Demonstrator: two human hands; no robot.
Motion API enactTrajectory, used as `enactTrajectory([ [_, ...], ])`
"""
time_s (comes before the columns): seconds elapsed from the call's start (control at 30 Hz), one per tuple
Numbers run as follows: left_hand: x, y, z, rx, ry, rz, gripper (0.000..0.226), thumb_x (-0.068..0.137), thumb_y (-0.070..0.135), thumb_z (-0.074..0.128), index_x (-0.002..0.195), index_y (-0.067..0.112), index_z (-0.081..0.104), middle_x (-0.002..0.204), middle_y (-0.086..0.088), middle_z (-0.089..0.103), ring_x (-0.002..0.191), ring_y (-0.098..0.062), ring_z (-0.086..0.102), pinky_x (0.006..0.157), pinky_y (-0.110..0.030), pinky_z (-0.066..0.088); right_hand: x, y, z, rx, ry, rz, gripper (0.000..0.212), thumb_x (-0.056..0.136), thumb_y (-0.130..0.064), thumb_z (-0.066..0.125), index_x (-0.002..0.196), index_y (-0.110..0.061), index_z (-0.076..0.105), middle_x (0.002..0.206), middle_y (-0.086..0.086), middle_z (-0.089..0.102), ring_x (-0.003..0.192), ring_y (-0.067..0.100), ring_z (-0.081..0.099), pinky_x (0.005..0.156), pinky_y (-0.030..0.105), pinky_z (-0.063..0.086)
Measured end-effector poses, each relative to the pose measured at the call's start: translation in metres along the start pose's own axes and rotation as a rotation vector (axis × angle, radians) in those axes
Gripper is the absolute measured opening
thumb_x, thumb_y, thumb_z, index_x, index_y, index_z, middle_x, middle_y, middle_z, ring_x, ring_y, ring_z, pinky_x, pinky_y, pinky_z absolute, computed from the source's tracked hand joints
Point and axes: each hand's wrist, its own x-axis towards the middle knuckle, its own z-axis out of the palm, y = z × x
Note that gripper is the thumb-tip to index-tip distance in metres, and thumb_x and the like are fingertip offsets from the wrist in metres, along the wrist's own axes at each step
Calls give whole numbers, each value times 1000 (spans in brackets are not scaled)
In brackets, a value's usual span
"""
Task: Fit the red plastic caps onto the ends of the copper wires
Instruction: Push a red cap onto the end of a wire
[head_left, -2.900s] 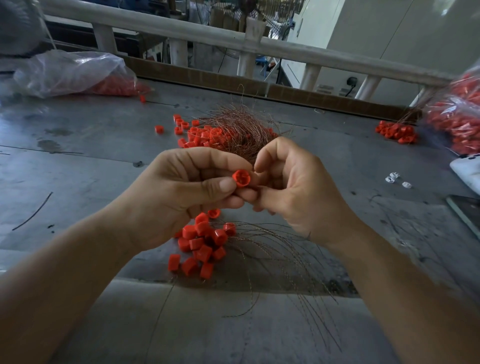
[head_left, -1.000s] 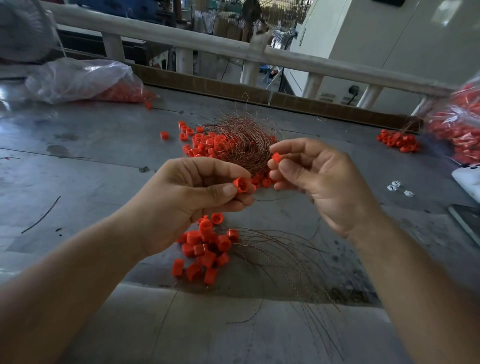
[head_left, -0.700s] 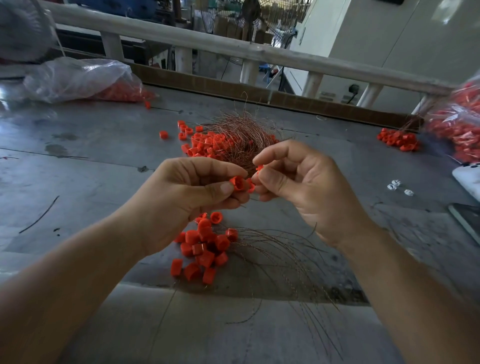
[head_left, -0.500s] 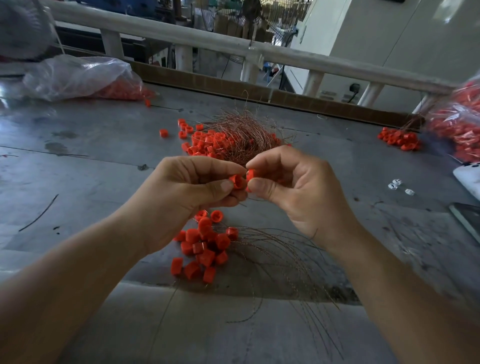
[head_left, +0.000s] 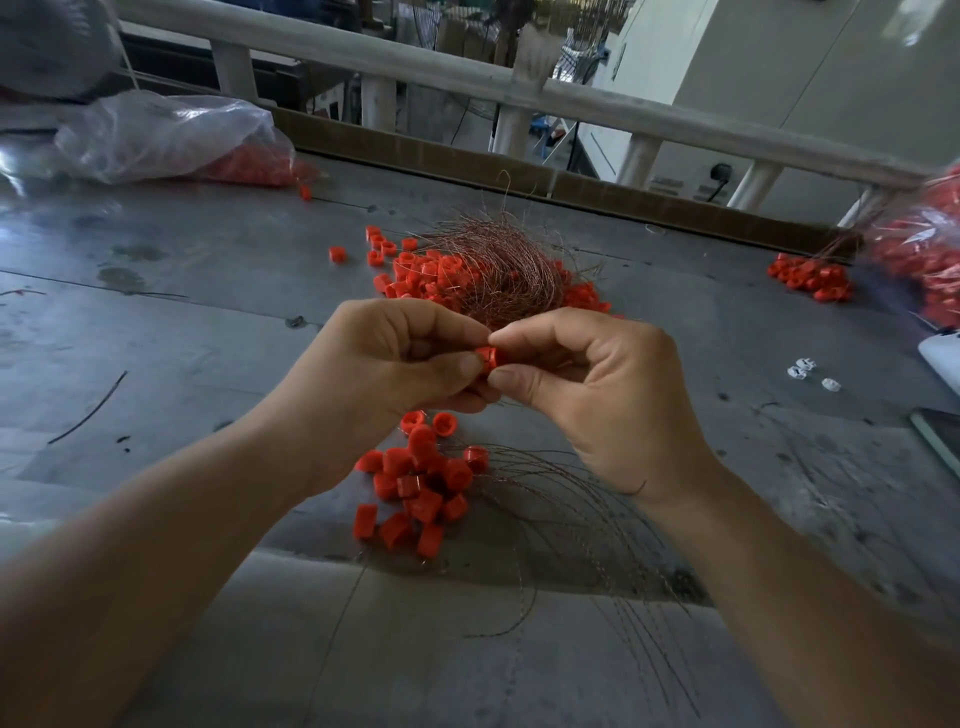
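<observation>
My left hand and my right hand meet above the grey table, fingertips together. Both pinch one red cap between thumb and forefinger; any wire in it is hidden by the fingers. Below the hands lies a small heap of red caps fitted on thin copper wires that fan out to the right and toward me. Behind the hands sits a tangled bundle of copper wire among loose red caps.
A clear plastic bag with red caps lies far left, another bag at the right edge. A small cap pile and three white bits lie on the right. A railing runs behind the table.
One second ago my right hand was apart, holding a small red piece near the wire bundle. It has moved left to the left hand, and both now pinch the same cap.
</observation>
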Motion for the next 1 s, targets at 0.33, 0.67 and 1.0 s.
enactTrajectory([
  [0.33, -1, 1, 1, -19, -26, -56, 15, 59, 12, 62, 72, 14, 69, 67, -10, 71, 62, -16, 70, 55, -17, 53, -2, -2, -2, -10, -2, 1, 17, 68, -8, 76, 84, -11, 71, 78, -11, 67, 71, 1, 65, 66, 14, 51],
  [0.67, -4, 1, 1, -84, -43, -117, 19, 60, 12, 60, 75, 8, 71, 66, -10, 70, 60, -15, 69, 53, -17, 53, -5, -2, -1, -3, 9, -16, 16, 64, -19, 75, 79, -14, 70, 74, -15, 64, 67, 1, 64, 62, 16, 52],
  [1.0, -4, 2, -1, -113, -134, -121, 21, 56, 18, 63, 74, 15, 75, 67, -8, 71, 62, -14, 69, 55, -17, 53, -2, -2, -2, 85, -5, -62, 13, 62, -27, 71, 73, -25, 64, 71, -13, 64, 66, 7, 64, 60, 20, 53],
])
